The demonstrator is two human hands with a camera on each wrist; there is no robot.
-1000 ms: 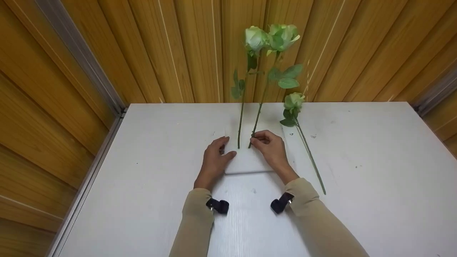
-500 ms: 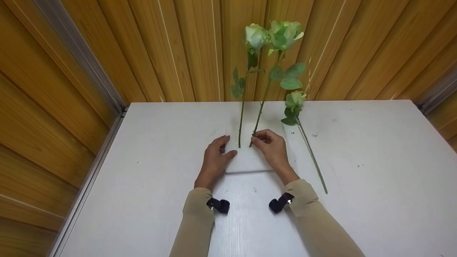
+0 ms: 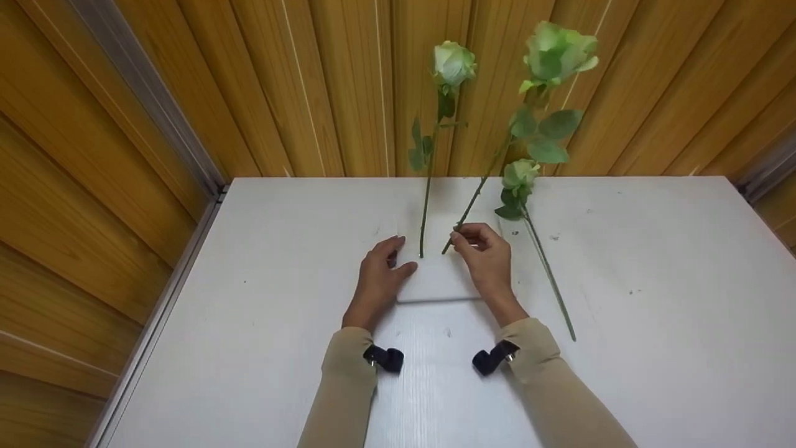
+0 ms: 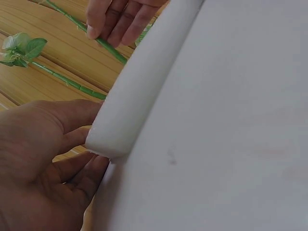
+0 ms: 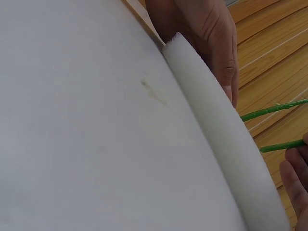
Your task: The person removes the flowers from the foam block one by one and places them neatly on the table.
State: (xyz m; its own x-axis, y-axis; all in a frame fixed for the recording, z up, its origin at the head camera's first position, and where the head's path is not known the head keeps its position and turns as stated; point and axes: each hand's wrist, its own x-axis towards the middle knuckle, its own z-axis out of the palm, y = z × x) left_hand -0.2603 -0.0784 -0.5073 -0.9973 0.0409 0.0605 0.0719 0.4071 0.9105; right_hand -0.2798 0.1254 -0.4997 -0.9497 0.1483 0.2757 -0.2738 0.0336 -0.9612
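In the head view, a white foam slab (image 3: 438,283) lies flat on the table. My left hand (image 3: 380,274) holds its left edge, thumb over the top face and fingers at the side, as the left wrist view shows at the corner. One pale green rose (image 3: 454,64) stands upright with its stem foot in the slab. My right hand (image 3: 488,258) pinches a second rose (image 3: 556,56) low on its stem between thumb and fingers. That rose leans to the right, its stem end close over the slab's top.
A third rose (image 3: 550,274) lies on the white table (image 3: 280,261) right of the slab, its bloom toward the back. Behind the table rises a wood-look panel wall (image 3: 348,93). Small black wrist cameras (image 3: 384,359) sit at both cuffs.
The rose in my right hand has tilted to the right, its bloom moving away from the standing rose. My left hand keeps its place on the slab. The view has shifted slightly.
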